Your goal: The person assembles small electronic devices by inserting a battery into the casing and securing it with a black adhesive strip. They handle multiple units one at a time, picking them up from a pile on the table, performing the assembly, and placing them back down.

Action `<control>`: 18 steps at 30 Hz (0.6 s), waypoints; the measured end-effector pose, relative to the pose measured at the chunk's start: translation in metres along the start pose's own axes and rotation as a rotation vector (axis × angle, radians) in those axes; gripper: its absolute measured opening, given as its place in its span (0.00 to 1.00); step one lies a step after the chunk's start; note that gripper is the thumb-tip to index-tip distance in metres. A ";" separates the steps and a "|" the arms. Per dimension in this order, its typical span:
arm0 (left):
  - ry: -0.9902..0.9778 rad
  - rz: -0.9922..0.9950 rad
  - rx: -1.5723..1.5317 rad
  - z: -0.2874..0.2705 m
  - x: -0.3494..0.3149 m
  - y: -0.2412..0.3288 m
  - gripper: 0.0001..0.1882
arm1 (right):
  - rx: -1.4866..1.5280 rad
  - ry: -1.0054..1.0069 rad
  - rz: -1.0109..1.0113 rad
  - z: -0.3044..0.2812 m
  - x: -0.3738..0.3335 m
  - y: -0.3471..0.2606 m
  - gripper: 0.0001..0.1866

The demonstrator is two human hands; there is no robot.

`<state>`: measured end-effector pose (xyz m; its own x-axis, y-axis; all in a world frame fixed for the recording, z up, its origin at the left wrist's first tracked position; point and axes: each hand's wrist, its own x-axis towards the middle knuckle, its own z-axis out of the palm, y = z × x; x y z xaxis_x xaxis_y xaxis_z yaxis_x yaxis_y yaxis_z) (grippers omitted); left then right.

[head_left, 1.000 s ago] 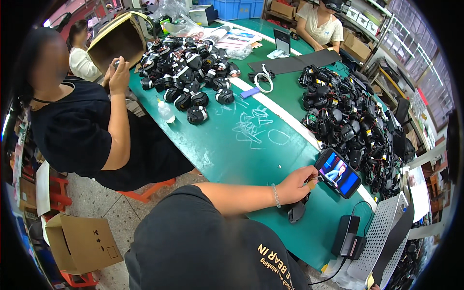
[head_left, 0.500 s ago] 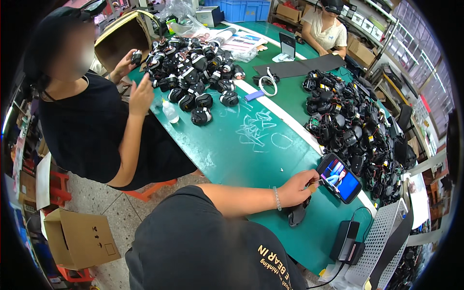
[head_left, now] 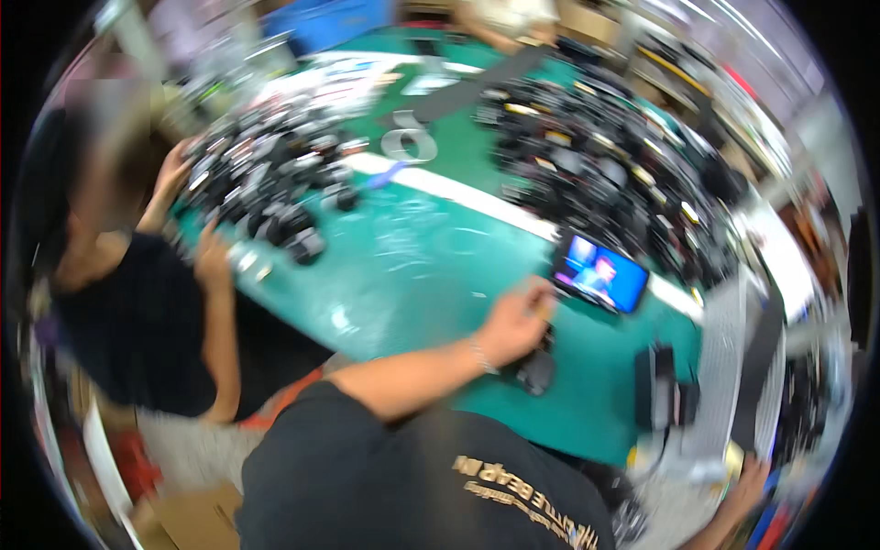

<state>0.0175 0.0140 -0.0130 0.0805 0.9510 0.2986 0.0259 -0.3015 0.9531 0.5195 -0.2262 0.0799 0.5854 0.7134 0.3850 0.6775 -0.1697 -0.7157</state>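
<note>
My left hand (head_left: 515,323), with a bracelet at its wrist, is over the green table beside a phone (head_left: 602,272) showing a picture. Its fingers are pinched together, and a small yellowish bit shows at the fingertips, too smeared to name. Under and just in front of that hand lies a black rounded shell-like piece (head_left: 536,373); I cannot tell whether the hand grips it. Low at the right, my right hand (head_left: 750,483) is by the bottom of a white perforated basket (head_left: 720,385). Motion blur hides its fingers.
A heap of black parts (head_left: 587,156) covers the table's far right. Black-and-silver units (head_left: 266,174) are piled at far left, where a co-worker in black (head_left: 137,321) handles them. A black power adapter (head_left: 654,390) stands near the basket. Another person (head_left: 509,18) sits across.
The view has turned to the right and blurred. My right hand has come into sight at the lower right. My left hand stays pinched beside the phone, above the black piece.
</note>
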 end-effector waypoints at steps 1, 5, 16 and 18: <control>0.049 0.057 0.110 -0.002 -0.003 0.009 0.11 | -0.426 0.046 -0.001 -0.003 0.006 0.007 0.19; 0.017 0.019 -0.100 -0.007 -0.007 -0.012 0.06 | -0.180 0.328 -0.328 0.047 -0.029 -0.064 0.09; -0.048 0.074 0.019 0.001 -0.010 -0.006 0.07 | 0.047 0.186 -0.354 0.083 -0.102 -0.102 0.19; -0.069 0.089 -0.007 0.001 -0.009 -0.005 0.07 | 0.071 0.160 -0.275 0.084 -0.101 -0.106 0.20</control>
<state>0.0177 0.0072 -0.0206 0.1501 0.9136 0.3779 0.0085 -0.3834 0.9235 0.3514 -0.2227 0.0679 0.4512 0.6089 0.6524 0.7904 0.0667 -0.6089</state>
